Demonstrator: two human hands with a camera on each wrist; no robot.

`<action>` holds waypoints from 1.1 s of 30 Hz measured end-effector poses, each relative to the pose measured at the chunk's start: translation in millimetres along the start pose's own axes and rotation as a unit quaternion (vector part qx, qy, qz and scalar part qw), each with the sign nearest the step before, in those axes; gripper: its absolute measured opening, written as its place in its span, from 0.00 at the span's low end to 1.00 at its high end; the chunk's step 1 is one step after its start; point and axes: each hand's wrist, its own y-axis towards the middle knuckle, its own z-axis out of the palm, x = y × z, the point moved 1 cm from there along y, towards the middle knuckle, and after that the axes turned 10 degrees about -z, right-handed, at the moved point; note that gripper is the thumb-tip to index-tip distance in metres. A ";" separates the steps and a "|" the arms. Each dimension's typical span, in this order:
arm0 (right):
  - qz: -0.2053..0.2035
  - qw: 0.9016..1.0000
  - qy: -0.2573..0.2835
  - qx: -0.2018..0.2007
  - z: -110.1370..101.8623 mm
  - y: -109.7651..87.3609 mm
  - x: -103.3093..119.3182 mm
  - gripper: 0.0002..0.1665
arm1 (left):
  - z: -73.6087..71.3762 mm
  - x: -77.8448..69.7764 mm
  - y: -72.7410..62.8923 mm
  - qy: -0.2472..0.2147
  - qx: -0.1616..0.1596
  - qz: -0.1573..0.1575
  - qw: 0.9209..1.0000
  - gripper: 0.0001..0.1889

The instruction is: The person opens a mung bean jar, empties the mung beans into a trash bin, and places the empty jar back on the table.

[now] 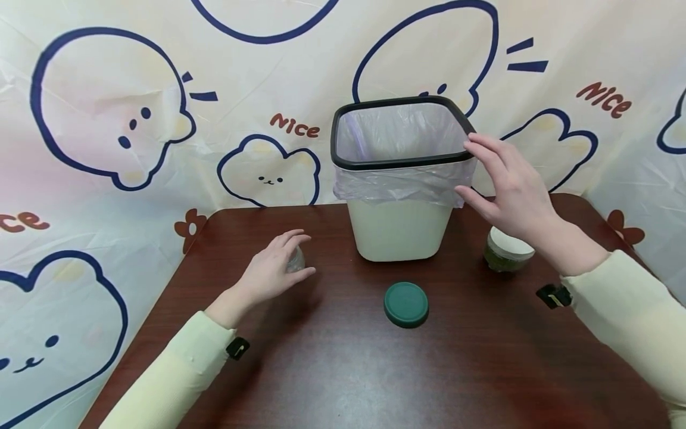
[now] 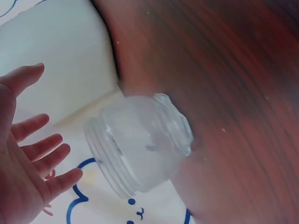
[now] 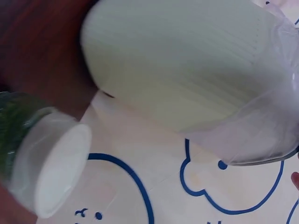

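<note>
My left hand (image 1: 268, 269) is over the left side of the table, fingers spread and relaxed, right at a clear glass jar (image 1: 296, 261). In the left wrist view the jar (image 2: 145, 144) has no lid on its threaded mouth, and a gap shows between it and the fingers. My right hand (image 1: 506, 185) is raised at the right side of a pale trash bin (image 1: 399, 229), loosely extended fingertips right at its black rim. Only a bit of finger (image 3: 295, 179) enters the right wrist view. A thin translucent liner bag (image 1: 402, 185) folds over the rim.
A round dark green lid (image 1: 406, 302) lies on the brown table (image 1: 343, 369) in front of the bin. To the bin's right, below my right hand, stands a jar (image 1: 502, 259) with green contents and a white top. A cartoon-printed cloth (image 1: 268, 77) hangs behind the table.
</note>
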 end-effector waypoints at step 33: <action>0.246 0.954 -0.010 0.171 -0.2 -111.8 -13.0 0.44 | 17.1 -54.2 10.2 -0.098 0.077 0.080 0.989 0.34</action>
